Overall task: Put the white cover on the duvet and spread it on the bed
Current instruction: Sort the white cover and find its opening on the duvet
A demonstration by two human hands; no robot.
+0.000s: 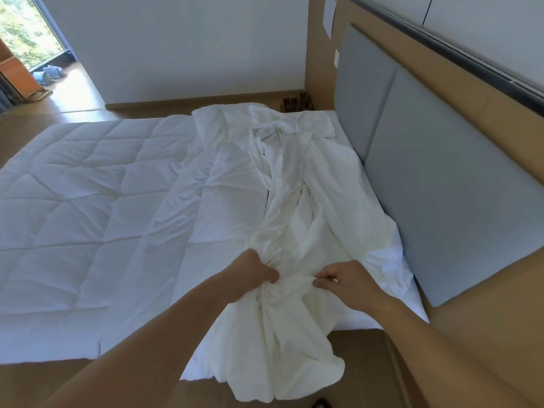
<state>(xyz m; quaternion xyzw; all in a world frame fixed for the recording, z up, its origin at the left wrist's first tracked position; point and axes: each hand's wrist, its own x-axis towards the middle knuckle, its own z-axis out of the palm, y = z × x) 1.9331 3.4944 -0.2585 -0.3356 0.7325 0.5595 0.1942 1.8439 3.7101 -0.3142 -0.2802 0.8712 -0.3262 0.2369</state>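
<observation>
The white cover (294,201) is lying as a long rumpled strip down the middle of the frame. It is running from the far side of the bed (412,307) to the near edge, where its end is hanging over at lower centre. The quilted duvet (73,187) is lying flat across the left half of the frame, bare and uncovered as far as its stitching shows. Whether the smoother white cloth between the two is part of the cover or a sheet is hard to tell.

The left hand (253,275) is gripping a gathered bunch of the cover with curled fingers. Just beside it, the right hand (347,281) is pinching a fold of the same cloth between thumb and fingertips. The grey headboard (441,187) is filling the right of the frame.

By my judgement the task is only beginning: the person is probably sorting out the cover to find its opening or a corner. Getting the duvet inside, closing the cover and spreading it all remain to be done.
</observation>
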